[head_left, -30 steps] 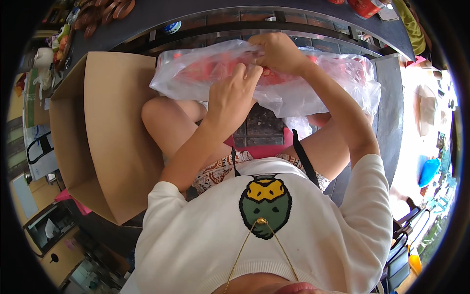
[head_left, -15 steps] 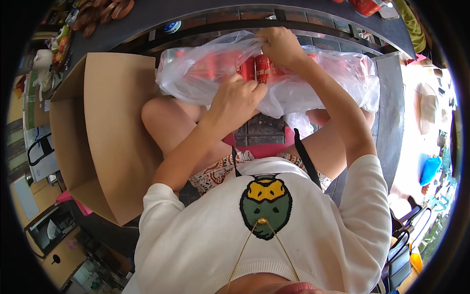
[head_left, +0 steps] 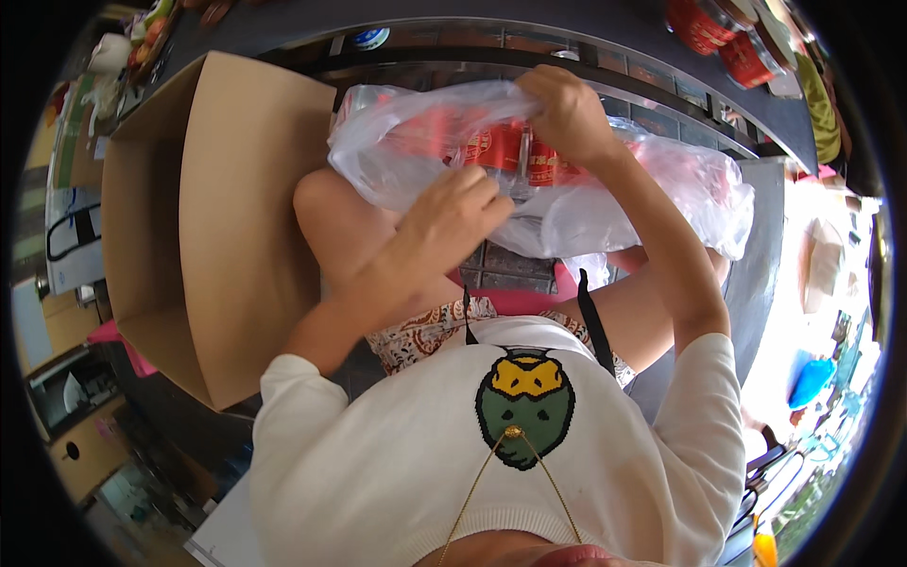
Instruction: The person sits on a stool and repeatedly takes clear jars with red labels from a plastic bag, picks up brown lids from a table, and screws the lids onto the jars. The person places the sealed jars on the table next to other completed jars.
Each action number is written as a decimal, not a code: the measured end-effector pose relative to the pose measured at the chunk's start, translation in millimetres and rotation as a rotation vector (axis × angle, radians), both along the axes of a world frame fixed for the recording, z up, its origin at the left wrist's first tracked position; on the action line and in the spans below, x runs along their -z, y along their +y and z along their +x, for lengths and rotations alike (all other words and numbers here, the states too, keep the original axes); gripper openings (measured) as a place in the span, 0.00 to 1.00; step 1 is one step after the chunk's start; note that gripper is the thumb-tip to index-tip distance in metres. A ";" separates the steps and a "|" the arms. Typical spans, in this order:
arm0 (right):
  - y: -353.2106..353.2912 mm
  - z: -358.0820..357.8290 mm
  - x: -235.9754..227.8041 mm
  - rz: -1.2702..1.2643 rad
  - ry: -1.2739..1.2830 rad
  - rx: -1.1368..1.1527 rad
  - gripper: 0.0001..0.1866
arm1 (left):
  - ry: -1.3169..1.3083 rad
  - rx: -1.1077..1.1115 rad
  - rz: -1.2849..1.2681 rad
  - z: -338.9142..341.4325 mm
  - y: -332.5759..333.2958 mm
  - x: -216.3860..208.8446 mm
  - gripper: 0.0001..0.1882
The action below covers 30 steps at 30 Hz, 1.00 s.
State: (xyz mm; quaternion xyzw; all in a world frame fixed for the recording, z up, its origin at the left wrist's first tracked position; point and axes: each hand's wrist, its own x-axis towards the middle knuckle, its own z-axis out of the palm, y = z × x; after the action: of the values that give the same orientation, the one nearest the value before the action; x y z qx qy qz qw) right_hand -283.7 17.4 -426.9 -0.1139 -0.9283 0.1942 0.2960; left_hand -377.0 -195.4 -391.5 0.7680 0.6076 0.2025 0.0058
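Note:
A clear plastic bag [head_left: 624, 222] lies across my knees, bunched and wrinkled. Inside it are several red cylindrical containers [head_left: 493, 146] with gold print, lying side by side; whether they are cans or jars I cannot tell. My right hand [head_left: 570, 113] pinches the bag's far edge and lifts it. At the near edge, my left hand [head_left: 453, 219] has its fingers closed on the film. Between the two hands the bag gapes, and the red containers show through the gap. Film covers the ones at either end.
A tall open cardboard box [head_left: 246, 227] stands at my left knee. Across the far side runs a dark table [head_left: 453, 21], with red-labelled jars [head_left: 751, 57] at its right end. A grey bench surface [head_left: 763, 227] lies to my right.
The mouth of the bag has widened as my hands drew slightly apart, and more of the red containers shows. The whole view has shifted, bringing the jars on the table further in.

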 end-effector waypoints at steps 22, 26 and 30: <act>14.1 -136.3 26.9 -0.193 -0.506 0.315 0.15 | -0.294 -0.314 0.051 41.4 -26.9 20.4 0.09; 66.2 -146.2 91.4 -0.308 -0.582 0.426 0.18 | -0.198 -0.277 -0.031 41.8 -40.3 14.2 0.08; 1.6 -104.5 12.6 -0.276 -0.314 0.006 0.15 | -0.041 -0.161 -0.008 -1.2 -52.1 5.8 0.09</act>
State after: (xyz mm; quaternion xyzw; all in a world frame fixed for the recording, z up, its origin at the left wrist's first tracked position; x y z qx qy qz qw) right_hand -388.2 19.0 -439.6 -0.1848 -0.9274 0.2984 0.1297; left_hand -378.2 -247.4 -397.3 0.7122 0.6681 0.2153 0.0050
